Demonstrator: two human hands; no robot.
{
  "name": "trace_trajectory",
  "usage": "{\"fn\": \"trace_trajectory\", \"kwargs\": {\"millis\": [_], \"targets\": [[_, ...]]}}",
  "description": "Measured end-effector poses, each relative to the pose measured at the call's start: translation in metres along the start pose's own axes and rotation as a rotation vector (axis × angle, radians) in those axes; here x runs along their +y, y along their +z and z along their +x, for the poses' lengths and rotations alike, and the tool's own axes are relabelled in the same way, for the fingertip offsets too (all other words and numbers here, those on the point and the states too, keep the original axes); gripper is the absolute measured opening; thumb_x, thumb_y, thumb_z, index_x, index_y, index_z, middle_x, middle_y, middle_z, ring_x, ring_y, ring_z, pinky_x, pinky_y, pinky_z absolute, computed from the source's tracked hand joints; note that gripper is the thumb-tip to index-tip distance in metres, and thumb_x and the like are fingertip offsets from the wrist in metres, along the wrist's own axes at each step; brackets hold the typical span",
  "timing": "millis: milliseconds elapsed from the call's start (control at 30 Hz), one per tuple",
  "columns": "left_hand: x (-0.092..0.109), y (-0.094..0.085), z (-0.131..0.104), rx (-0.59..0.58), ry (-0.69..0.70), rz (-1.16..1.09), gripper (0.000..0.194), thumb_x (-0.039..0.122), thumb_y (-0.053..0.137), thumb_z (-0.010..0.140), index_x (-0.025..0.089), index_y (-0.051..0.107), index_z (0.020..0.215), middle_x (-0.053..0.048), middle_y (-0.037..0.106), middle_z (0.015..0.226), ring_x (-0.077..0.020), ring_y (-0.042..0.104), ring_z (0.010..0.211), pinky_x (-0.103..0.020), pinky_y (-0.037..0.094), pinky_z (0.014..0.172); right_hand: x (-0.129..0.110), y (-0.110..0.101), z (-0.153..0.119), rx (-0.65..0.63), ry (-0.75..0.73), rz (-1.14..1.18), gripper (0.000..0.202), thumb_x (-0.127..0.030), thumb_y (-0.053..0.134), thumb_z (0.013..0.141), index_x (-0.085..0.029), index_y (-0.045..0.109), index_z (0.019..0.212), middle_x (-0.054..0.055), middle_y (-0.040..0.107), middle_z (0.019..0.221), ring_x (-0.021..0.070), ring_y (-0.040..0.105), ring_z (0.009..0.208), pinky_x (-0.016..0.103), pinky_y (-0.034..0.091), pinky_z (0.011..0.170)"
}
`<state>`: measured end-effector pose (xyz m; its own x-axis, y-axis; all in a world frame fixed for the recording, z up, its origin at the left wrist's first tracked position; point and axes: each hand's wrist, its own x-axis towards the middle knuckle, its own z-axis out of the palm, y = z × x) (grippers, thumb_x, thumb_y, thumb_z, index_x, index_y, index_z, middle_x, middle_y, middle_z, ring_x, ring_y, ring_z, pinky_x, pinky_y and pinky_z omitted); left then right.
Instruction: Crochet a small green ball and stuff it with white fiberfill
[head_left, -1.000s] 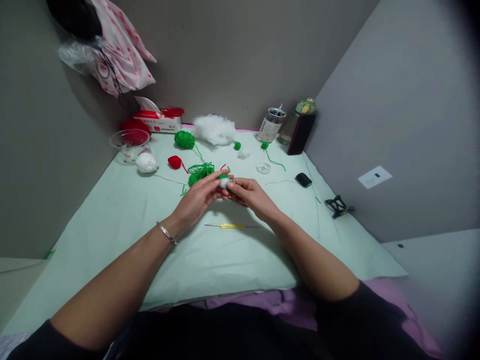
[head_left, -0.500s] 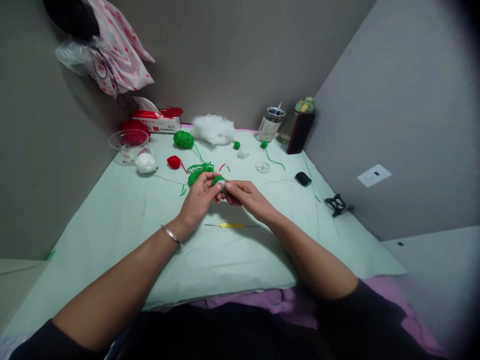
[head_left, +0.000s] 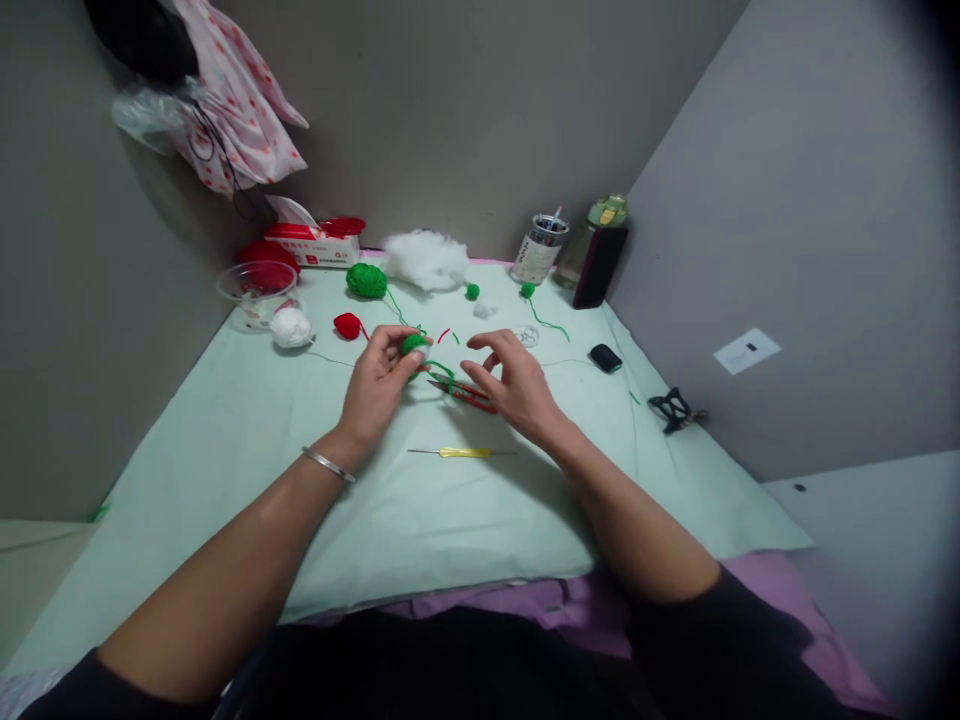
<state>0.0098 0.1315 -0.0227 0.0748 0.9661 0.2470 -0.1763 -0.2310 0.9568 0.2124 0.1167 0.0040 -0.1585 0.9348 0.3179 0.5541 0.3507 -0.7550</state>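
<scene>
My left hand (head_left: 381,375) pinches a small green and white crocheted piece (head_left: 414,346) between thumb and fingers. From it a green yarn strand runs right, toward red-handled thread snips (head_left: 466,394) lying on the table. My right hand (head_left: 517,378) is just above the handle of the snips, thumb and fingers apart, with nothing between them. Nearer to me lies a crochet hook with a yellow grip (head_left: 463,453). The loose green yarn skein behind my left hand is mostly hidden.
Along the back stand a tissue box (head_left: 330,250), white stuffing (head_left: 426,260), a pen can (head_left: 540,248) and a bottle (head_left: 589,245). A green yarn ball (head_left: 367,281), red yarn ball (head_left: 348,325) and white yarn ball (head_left: 291,327) sit left. A black claw clip (head_left: 676,410) lies right.
My left hand has moved slightly left and up with the crocheted piece. My right hand has let go of it, moved right and opened. The snips are now in sight.
</scene>
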Motion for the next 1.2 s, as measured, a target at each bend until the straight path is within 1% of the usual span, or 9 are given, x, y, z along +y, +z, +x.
{"fn": "trace_trajectory", "kwargs": {"millis": [67, 133, 233, 433, 533, 733, 867, 1000, 1200], "targets": [[0.002, -0.007, 0.005, 0.038, 0.018, -0.004, 0.029, 0.030, 0.073, 0.089, 0.023, 0.060, 0.113, -0.005, 0.070, 0.115, -0.0194, 0.065, 0.108, -0.034, 0.057, 0.094, -0.002, -0.006, -0.002, -0.129, -0.042, -0.091, 0.008, -0.028, 0.069, 0.096, -0.021, 0.069, 0.093, 0.004, 0.069, 0.095, 0.0151, 0.056, 0.075, 0.031, 0.041, 0.076], [0.004, -0.012, 0.007, 0.048, 0.024, -0.001, 0.032, 0.030, 0.074, 0.088, 0.024, 0.062, 0.117, -0.004, 0.070, 0.114, -0.0183, 0.065, 0.106, -0.033, 0.055, 0.096, -0.003, -0.008, -0.007, -0.427, -0.085, -0.139, 0.006, -0.025, 0.073, 0.093, -0.021, 0.071, 0.089, 0.001, 0.068, 0.083, 0.0150, 0.056, 0.073, 0.029, 0.039, 0.073], [0.005, -0.012, 0.007, 0.011, -0.006, 0.013, 0.032, 0.031, 0.077, 0.088, 0.023, 0.066, 0.117, -0.002, 0.071, 0.103, -0.0177, 0.067, 0.097, -0.032, 0.055, 0.092, -0.005, -0.001, -0.015, -0.740, -0.209, -0.207, 0.018, -0.011, 0.077, 0.086, -0.020, 0.073, 0.101, 0.002, 0.070, 0.090, 0.0152, 0.057, 0.079, 0.028, 0.039, 0.073], [-0.002, -0.005, 0.001, -0.073, -0.101, 0.014, 0.034, 0.039, 0.077, 0.089, 0.020, 0.069, 0.116, -0.004, 0.072, 0.103, -0.0200, 0.073, 0.094, -0.034, 0.055, 0.091, -0.011, 0.007, -0.016, -0.853, -0.288, -0.187, 0.020, -0.005, 0.064, 0.090, -0.017, 0.072, 0.104, 0.005, 0.067, 0.094, 0.0163, 0.056, 0.084, 0.029, 0.042, 0.077], [-0.005, -0.004, 0.000, -0.073, -0.128, 0.018, 0.037, 0.043, 0.074, 0.091, 0.018, 0.068, 0.118, -0.003, 0.070, 0.099, -0.0198, 0.072, 0.090, -0.035, 0.055, 0.089, -0.019, -0.002, -0.011, -0.793, -0.229, 0.080, 0.010, -0.018, 0.061, 0.099, -0.018, 0.071, 0.098, 0.003, 0.064, 0.091, 0.0157, 0.055, 0.083, 0.031, 0.044, 0.079], [-0.005, 0.000, -0.005, -0.097, -0.118, 0.071, 0.031, 0.040, 0.068, 0.095, 0.019, 0.066, 0.116, -0.002, 0.069, 0.090, -0.0198, 0.069, 0.088, -0.034, 0.053, 0.085, -0.021, -0.010, -0.009, -0.550, 0.118, 0.544, 0.033, -0.046, 0.054, 0.105, -0.018, 0.066, 0.092, -0.004, 0.052, 0.067, 0.0103, 0.041, 0.058, 0.025, 0.031, 0.056], [-0.004, 0.003, -0.008, -0.120, -0.095, 0.112, 0.025, 0.037, 0.065, 0.097, 0.020, 0.065, 0.116, -0.004, 0.071, 0.098, -0.0188, 0.067, 0.084, -0.035, 0.053, 0.085, -0.017, -0.005, -0.007, -0.469, 0.264, 0.682, 0.026, -0.039, 0.058, 0.099, -0.017, 0.070, 0.107, -0.009, 0.043, 0.053, 0.0095, 0.030, 0.049, 0.025, 0.021, 0.049], [-0.002, 0.005, -0.010, -0.150, -0.092, 0.136, 0.030, 0.038, 0.063, 0.098, 0.020, 0.065, 0.121, -0.007, 0.074, 0.109, -0.0178, 0.066, 0.080, -0.036, 0.054, 0.082, -0.017, -0.001, -0.006, -0.481, 0.285, 0.703, 0.025, -0.034, 0.058, 0.094, -0.016, 0.073, 0.101, -0.009, 0.042, 0.049, 0.0091, 0.028, 0.047, 0.026, 0.020, 0.049], [-0.002, 0.006, -0.012, -0.165, -0.075, 0.189, 0.038, 0.040, 0.062, 0.097, 0.020, 0.066, 0.130, -0.006, 0.075, 0.098, -0.0220, 0.068, 0.088, -0.036, 0.053, 0.081, -0.013, 0.004, -0.004, -0.462, 0.345, 0.723, 0.022, -0.032, 0.060, 0.090, -0.016, 0.075, 0.095, -0.009, 0.041, 0.048, 0.0091, 0.027, 0.046, 0.026, 0.019, 0.047]]}}
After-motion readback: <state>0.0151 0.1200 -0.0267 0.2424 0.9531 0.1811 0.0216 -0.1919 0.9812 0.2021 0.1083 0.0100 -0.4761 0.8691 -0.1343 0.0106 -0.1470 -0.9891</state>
